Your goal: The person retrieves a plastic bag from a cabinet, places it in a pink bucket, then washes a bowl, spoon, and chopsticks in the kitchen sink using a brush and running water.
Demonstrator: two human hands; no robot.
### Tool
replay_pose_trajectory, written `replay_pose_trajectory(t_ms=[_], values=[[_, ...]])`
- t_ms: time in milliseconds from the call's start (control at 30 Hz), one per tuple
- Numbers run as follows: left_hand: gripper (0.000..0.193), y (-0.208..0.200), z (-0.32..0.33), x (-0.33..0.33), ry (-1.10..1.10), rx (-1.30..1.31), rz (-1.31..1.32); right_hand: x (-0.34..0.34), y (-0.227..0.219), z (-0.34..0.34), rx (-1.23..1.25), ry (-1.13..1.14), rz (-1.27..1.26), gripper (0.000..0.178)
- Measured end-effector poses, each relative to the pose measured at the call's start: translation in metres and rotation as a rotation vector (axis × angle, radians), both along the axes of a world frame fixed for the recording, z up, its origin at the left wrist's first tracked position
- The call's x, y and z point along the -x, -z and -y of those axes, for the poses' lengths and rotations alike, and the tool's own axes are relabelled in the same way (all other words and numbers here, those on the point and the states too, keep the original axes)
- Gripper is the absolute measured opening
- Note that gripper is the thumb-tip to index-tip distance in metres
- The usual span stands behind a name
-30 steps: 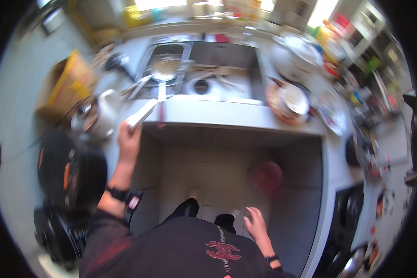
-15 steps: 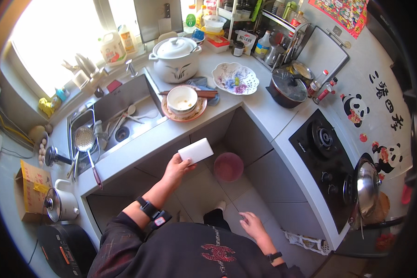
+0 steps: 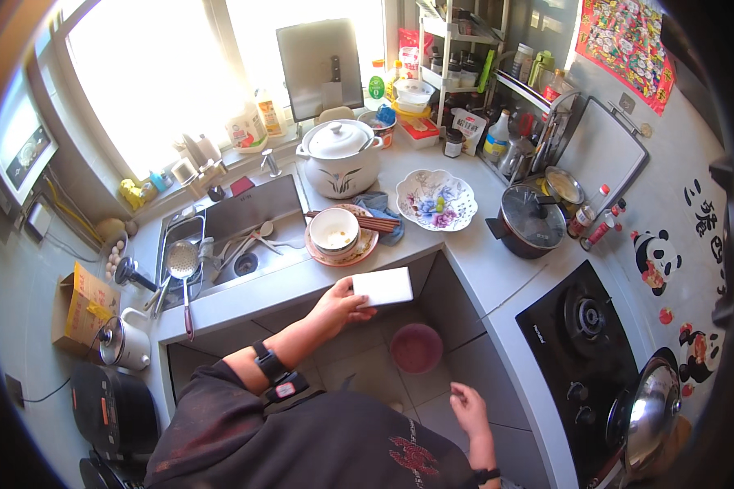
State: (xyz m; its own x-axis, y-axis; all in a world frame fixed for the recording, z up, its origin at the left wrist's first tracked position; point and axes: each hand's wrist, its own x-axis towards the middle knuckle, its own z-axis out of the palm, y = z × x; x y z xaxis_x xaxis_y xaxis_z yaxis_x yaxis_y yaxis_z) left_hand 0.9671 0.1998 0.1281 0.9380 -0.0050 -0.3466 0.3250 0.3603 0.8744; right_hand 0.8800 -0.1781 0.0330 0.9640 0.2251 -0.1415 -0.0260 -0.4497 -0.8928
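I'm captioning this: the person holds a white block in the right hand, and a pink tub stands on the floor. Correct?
Not quite: the left hand holds the white block, as the head view shows. The pink tub does stand on the floor.

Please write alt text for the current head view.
A white rectangular block is held in a person's left grip near a kitchen counter; the right grip looks empty. Also visible are a sink with utensils, a lidded white pot and a black stove.

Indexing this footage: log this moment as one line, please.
left hand: holding white block | right hand: nothing visibly held | pink tub: on floor | bowl: on plate beside sink
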Motion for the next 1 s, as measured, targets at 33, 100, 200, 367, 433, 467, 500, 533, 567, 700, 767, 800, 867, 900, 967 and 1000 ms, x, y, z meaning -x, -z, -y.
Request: replay_pose_trajectory(t_ms=[33, 100, 200, 367, 433, 467, 500, 533, 567, 700, 767, 800, 867, 900, 967, 1000], values=[[0.048, 0.0, -0.008, 0.001, -0.038, -0.014, 0.009, -0.017, -0.012, -0.011, -0.018, -0.019, 0.056, 0.031], [0.044, 0.0, -0.023, 0.002, -0.076, -0.041, -0.011, -0.046, -0.037, -0.035, -0.015, -0.083, 0.19, 0.031], [0.032, 0.001, -0.042, -0.016, -0.128, 0.006, 0.091, -0.07, -0.064, -0.073, -0.112, -0.119, 0.171, 0.03], [0.029, 0.014, -0.034, -0.044, 0.052, -0.033, 0.004, -0.065, -0.074, -0.124, -0.197, -0.096, -0.028, 0.031], [0.027, 0.021, -0.025, -0.057, 0.178, -0.069, -0.021, -0.056, -0.07, -0.134, -0.163, -0.079, 0.003, 0.031], [0.027, 0.026, -0.018, -0.067, 0.209, -0.047, -0.045, -0.051, -0.067, -0.135, -0.13, -0.056, 0.019, 0.031], [0.027, 0.03, -0.011, -0.077, 0.229, -0.037, -0.078, -0.044, -0.064, -0.135, -0.096, -0.023, -0.005, 0.031], [0.027, 0.036, -0.002, -0.087, 0.241, -0.024, -0.081, -0.039, -0.06, -0.132, -0.082, 0.005, -0.018, 0.032], [0.026, 0.042, 0.01, -0.097, 0.243, -0.02, -0.094, -0.033, -0.056, -0.127, -0.081, 0.028, -0.022, 0.032], [0.026, 0.071, 0.067, -0.137, 0.242, -0.012, -0.096, -0.016, -0.037, -0.089, -0.171, 0.209, -0.133, 0.031], [0.025, 0.088, 0.096, -0.162, 0.184, -0.018, -0.096, -0.013, -0.026, -0.061, -0.124, 0.224, -0.096, 0.031], [0.023, 0.098, 0.106, -0.179, 0.169, -0.02, -0.115, -0.01, -0.019, -0.048, -0.124, 0.249, -0.083, 0.031], [0.021, 0.119, 0.128, -0.212, 0.114, 0.0, -0.12, 0.005, -0.005, -0.022, -0.137, 0.316, -0.093, 0.031], [0.019, 0.13, 0.137, -0.227, 0.06, 0.018, -0.09, 0.01, 0.004, -0.009, -0.146, 0.337, -0.083, 0.031], [0.02, 0.147, 0.145, -0.258, 0.003, 0.072, -0.105, 0.021, 0.025, 0.018, -0.203, 0.43, -0.167, 0.03], [0.025, 0.154, 0.15, -0.272, -0.035, 0.091, -0.164, 0.027, 0.036, 0.031, -0.31, 0.509, -0.207, 0.03]])
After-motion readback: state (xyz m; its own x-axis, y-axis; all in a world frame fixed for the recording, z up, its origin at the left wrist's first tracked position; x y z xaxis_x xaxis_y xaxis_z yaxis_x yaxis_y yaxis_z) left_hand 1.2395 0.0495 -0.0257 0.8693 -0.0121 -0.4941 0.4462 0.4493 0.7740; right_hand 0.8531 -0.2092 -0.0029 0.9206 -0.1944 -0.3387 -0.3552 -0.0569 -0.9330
